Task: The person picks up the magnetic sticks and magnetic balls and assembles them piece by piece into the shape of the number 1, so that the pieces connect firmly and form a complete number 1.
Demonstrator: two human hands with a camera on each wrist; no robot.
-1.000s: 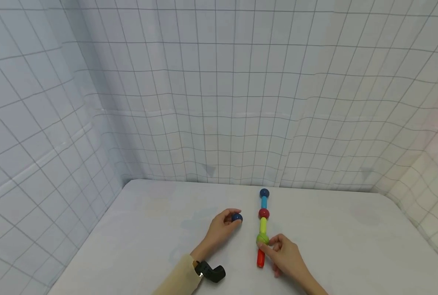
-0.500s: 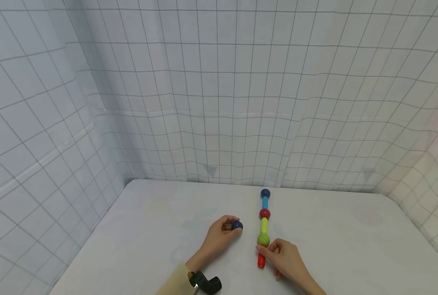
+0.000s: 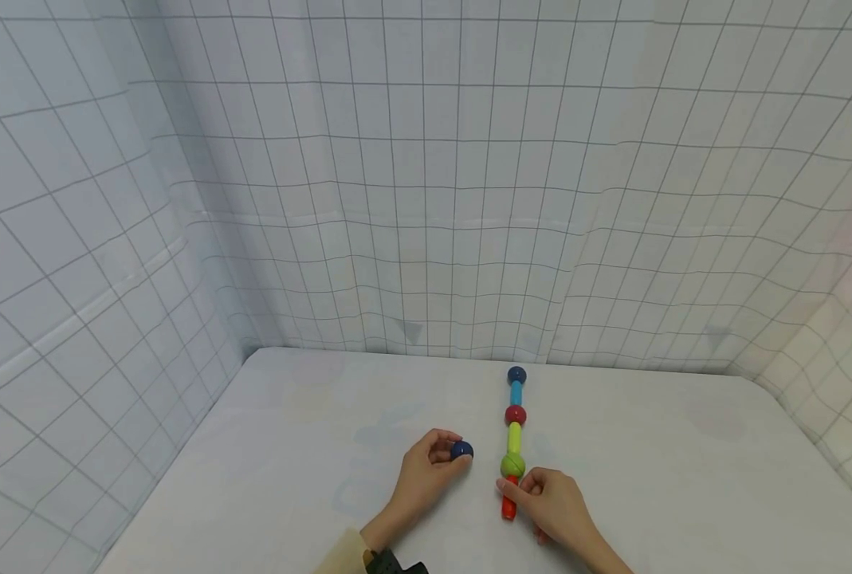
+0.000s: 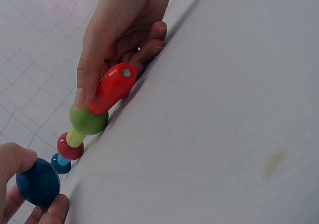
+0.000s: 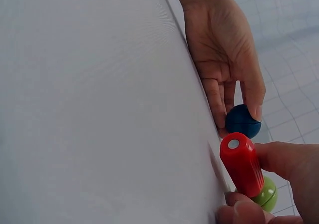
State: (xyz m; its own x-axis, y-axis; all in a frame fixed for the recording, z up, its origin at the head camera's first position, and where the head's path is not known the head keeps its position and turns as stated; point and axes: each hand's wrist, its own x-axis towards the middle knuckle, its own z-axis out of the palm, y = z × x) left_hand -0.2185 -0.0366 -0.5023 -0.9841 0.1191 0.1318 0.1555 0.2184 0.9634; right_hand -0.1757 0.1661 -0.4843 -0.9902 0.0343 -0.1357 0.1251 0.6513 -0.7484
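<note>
A straight chain of toy rods and balls lies on the white table. From the far end it runs dark blue ball (image 3: 516,375), light blue rod (image 3: 516,393), red ball (image 3: 515,414), yellow-green rod (image 3: 514,438), green ball (image 3: 513,465) and red rod (image 3: 508,510). My right hand (image 3: 558,504) pinches the red rod just below the green ball. The rod's near end carries a small silver disc (image 5: 234,144), facing free. To the left of the chain, my left hand (image 3: 420,482) holds a loose dark blue ball (image 3: 462,451) between thumb and fingers, apart from the rod.
The white tabletop (image 3: 684,462) spreads around both hands. White gridded curtains (image 3: 426,199) hang behind it and along the sides. A black wrist strap (image 3: 386,563) sits at the left sleeve's cuff.
My left hand has drawn back toward the near edge, carrying the blue ball. My right hand has slid down slightly, its thumb passing from the green ball to the red rod.
</note>
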